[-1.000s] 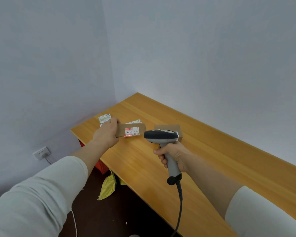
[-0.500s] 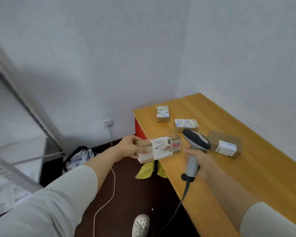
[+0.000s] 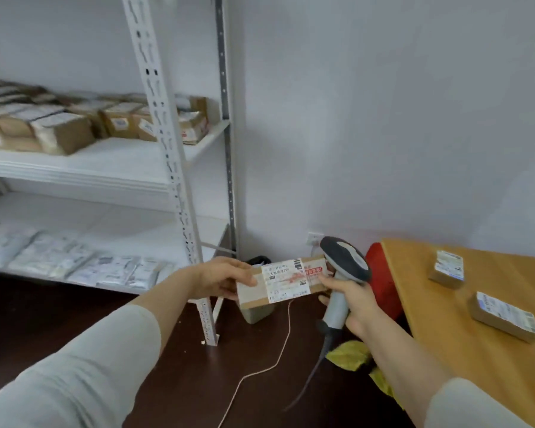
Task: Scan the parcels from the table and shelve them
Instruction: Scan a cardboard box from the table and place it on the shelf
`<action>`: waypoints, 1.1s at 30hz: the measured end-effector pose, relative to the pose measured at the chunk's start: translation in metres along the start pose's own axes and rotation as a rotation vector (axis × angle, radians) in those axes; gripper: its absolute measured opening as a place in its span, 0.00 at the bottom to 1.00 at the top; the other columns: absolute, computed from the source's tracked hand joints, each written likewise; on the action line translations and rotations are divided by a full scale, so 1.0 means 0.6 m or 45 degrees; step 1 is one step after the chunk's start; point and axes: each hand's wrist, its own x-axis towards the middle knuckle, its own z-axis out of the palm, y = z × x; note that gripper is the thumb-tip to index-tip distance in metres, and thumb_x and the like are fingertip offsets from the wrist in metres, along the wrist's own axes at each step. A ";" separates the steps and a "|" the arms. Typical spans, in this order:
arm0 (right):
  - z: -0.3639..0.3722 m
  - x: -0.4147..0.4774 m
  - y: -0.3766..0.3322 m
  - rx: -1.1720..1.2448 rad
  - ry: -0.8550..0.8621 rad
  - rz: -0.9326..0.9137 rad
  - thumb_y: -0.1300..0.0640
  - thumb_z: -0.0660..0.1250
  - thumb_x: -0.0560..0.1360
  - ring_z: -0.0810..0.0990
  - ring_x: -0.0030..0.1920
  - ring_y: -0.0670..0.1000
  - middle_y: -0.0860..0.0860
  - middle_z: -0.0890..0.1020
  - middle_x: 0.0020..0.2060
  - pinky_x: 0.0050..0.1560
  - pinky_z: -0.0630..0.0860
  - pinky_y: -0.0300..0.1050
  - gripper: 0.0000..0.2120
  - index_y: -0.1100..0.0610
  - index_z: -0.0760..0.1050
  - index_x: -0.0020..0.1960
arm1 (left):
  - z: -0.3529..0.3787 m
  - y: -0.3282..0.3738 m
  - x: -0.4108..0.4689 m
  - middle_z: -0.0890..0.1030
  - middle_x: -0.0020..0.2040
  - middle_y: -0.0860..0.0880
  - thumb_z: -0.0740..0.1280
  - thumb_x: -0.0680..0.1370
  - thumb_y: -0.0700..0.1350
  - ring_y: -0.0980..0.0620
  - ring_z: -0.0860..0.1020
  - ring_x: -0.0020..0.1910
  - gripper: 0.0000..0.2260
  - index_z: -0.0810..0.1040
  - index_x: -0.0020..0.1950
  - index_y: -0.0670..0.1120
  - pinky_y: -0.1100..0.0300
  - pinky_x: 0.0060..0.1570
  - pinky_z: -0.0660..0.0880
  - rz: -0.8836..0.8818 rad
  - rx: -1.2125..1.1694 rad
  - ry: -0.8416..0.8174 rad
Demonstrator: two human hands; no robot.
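View has swung from table point(image 3: 476, 350) to shelf point(image 3: 105, 168). Parcel point(image 3: 278, 282) is now in mid-air near the shelf, w/ left hand point(image 3: 220, 278) gripping its end. Right hand point(image 3: 349, 301) clenches scanner point(image 3: 346, 261), prob. touching parcel too. Scan looks done, shelving next.

The rack point(image 3: 172, 180) stands left: boxes point(image 3: 62, 131) on its upper shelf point(image 3: 115, 156), what seem flat packets point(image 3: 74, 261) on the lower shelf point(image 3: 121, 223). The surface point(image 3: 430, 304) lies right, carrying a nearer parcel point(image 3: 505, 316) and a farther parcel point(image 3: 448, 268). Between rack and surface is the held parcel point(image 3: 284, 281), the scanner point(image 3: 346, 264) at its right.
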 end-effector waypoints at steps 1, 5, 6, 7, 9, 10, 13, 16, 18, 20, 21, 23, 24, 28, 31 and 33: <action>0.046 0.004 0.000 -0.006 -0.041 -0.020 0.69 0.75 0.66 0.83 0.41 0.53 0.57 0.85 0.44 0.37 0.79 0.47 0.13 0.62 0.80 0.50 | -0.038 -0.005 -0.020 0.83 0.52 0.46 0.74 0.70 0.39 0.49 0.80 0.53 0.18 0.78 0.59 0.46 0.58 0.48 0.77 0.016 -0.026 0.038; 0.239 0.015 0.020 0.026 -0.181 -0.005 0.70 0.74 0.66 0.83 0.38 0.55 0.57 0.85 0.40 0.42 0.81 0.52 0.10 0.63 0.80 0.46 | -0.197 -0.043 -0.106 0.82 0.56 0.42 0.74 0.64 0.41 0.47 0.80 0.54 0.25 0.78 0.61 0.42 0.58 0.50 0.78 0.047 -0.123 0.166; 0.285 0.015 0.027 0.031 -0.206 0.001 0.70 0.75 0.66 0.83 0.39 0.56 0.59 0.85 0.42 0.43 0.81 0.52 0.10 0.63 0.80 0.46 | -0.234 -0.056 -0.125 0.82 0.56 0.42 0.74 0.64 0.41 0.47 0.80 0.55 0.24 0.78 0.59 0.42 0.57 0.51 0.78 0.050 -0.142 0.200; 0.331 0.015 0.034 0.030 -0.223 -0.002 0.68 0.75 0.66 0.83 0.41 0.57 0.59 0.85 0.44 0.43 0.81 0.52 0.11 0.63 0.80 0.47 | -0.270 -0.068 -0.143 0.82 0.55 0.42 0.75 0.63 0.41 0.46 0.80 0.54 0.23 0.78 0.58 0.42 0.56 0.51 0.78 0.057 -0.162 0.239; 0.411 0.015 0.048 0.034 -0.241 -0.028 0.67 0.76 0.66 0.83 0.44 0.57 0.59 0.84 0.46 0.46 0.81 0.51 0.14 0.63 0.80 0.51 | -0.332 -0.088 -0.167 0.83 0.51 0.43 0.76 0.64 0.42 0.47 0.82 0.51 0.21 0.78 0.55 0.42 0.57 0.47 0.78 0.079 -0.218 0.339; 0.443 0.015 0.053 0.038 -0.252 -0.038 0.68 0.76 0.67 0.83 0.44 0.56 0.58 0.84 0.46 0.45 0.81 0.49 0.14 0.63 0.80 0.52 | -0.358 -0.092 -0.175 0.84 0.49 0.44 0.77 0.65 0.42 0.48 0.82 0.48 0.20 0.78 0.55 0.41 0.58 0.44 0.78 0.096 -0.247 0.399; 0.508 0.019 0.066 0.003 -0.283 -0.040 0.68 0.75 0.68 0.84 0.41 0.53 0.57 0.85 0.46 0.37 0.82 0.43 0.15 0.63 0.80 0.54 | -0.415 -0.088 -0.185 0.83 0.47 0.44 0.76 0.69 0.42 0.50 0.83 0.44 0.16 0.77 0.53 0.41 0.59 0.41 0.79 0.152 -0.312 0.565; 0.532 0.029 0.073 -0.041 -0.295 -0.019 0.68 0.75 0.68 0.83 0.42 0.54 0.60 0.85 0.46 0.46 0.82 0.48 0.15 0.65 0.80 0.55 | -0.448 -0.073 -0.169 0.83 0.49 0.42 0.75 0.71 0.43 0.48 0.83 0.45 0.13 0.76 0.51 0.41 0.57 0.44 0.80 0.230 -0.382 0.706; 0.536 0.037 0.071 -0.056 -0.280 0.004 0.68 0.74 0.68 0.83 0.41 0.54 0.62 0.84 0.45 0.51 0.81 0.52 0.14 0.66 0.80 0.54 | -0.460 -0.056 -0.150 0.82 0.51 0.41 0.75 0.72 0.44 0.47 0.82 0.46 0.15 0.75 0.54 0.41 0.57 0.43 0.81 0.275 -0.401 0.798; 0.534 0.051 0.064 -0.077 -0.266 0.001 0.68 0.74 0.69 0.83 0.39 0.54 0.62 0.84 0.45 0.49 0.81 0.50 0.13 0.66 0.80 0.53 | -0.469 -0.037 -0.126 0.81 0.54 0.40 0.74 0.73 0.44 0.47 0.82 0.48 0.19 0.73 0.60 0.40 0.58 0.41 0.81 0.304 -0.458 0.862; 0.533 0.060 0.060 -0.082 -0.267 -0.005 0.68 0.74 0.69 0.83 0.39 0.54 0.62 0.85 0.44 0.47 0.81 0.49 0.13 0.66 0.80 0.52 | -0.471 -0.027 -0.113 0.80 0.55 0.39 0.73 0.73 0.43 0.46 0.82 0.50 0.19 0.74 0.61 0.40 0.58 0.41 0.81 0.319 -0.483 0.875; 0.528 0.077 0.051 -0.080 -0.265 -0.010 0.68 0.74 0.69 0.82 0.38 0.53 0.62 0.85 0.43 0.45 0.81 0.47 0.13 0.66 0.80 0.52 | -0.473 -0.003 -0.090 0.81 0.54 0.36 0.70 0.74 0.41 0.44 0.82 0.51 0.17 0.75 0.61 0.39 0.57 0.43 0.81 0.321 -0.502 0.884; 0.525 0.085 0.047 -0.068 -0.261 -0.009 0.68 0.74 0.69 0.82 0.38 0.53 0.62 0.85 0.42 0.44 0.81 0.47 0.12 0.67 0.80 0.52 | -0.474 0.010 -0.078 0.81 0.54 0.36 0.69 0.74 0.40 0.43 0.82 0.50 0.16 0.75 0.60 0.38 0.57 0.42 0.82 0.314 -0.523 0.892; 0.512 0.117 0.032 -0.032 -0.252 -0.006 0.69 0.74 0.68 0.81 0.36 0.54 0.61 0.84 0.39 0.41 0.80 0.47 0.11 0.66 0.80 0.50 | -0.484 0.055 -0.021 0.77 0.53 0.38 0.68 0.76 0.41 0.44 0.80 0.45 0.13 0.74 0.57 0.37 0.59 0.34 0.82 0.324 -0.645 0.925; 0.512 0.135 0.024 -0.020 -0.239 -0.005 0.69 0.73 0.69 0.80 0.34 0.53 0.60 0.83 0.36 0.39 0.79 0.47 0.09 0.65 0.80 0.48 | -0.503 0.068 0.027 0.75 0.62 0.40 0.69 0.76 0.46 0.45 0.81 0.49 0.24 0.69 0.68 0.37 0.58 0.37 0.82 0.328 -0.588 0.959; 0.516 0.145 0.020 0.000 -0.209 0.000 0.69 0.73 0.69 0.80 0.33 0.53 0.59 0.83 0.35 0.36 0.79 0.45 0.09 0.65 0.80 0.48 | -0.510 0.079 0.056 0.76 0.61 0.41 0.68 0.77 0.48 0.46 0.80 0.49 0.22 0.71 0.68 0.39 0.57 0.41 0.81 0.319 -0.472 0.939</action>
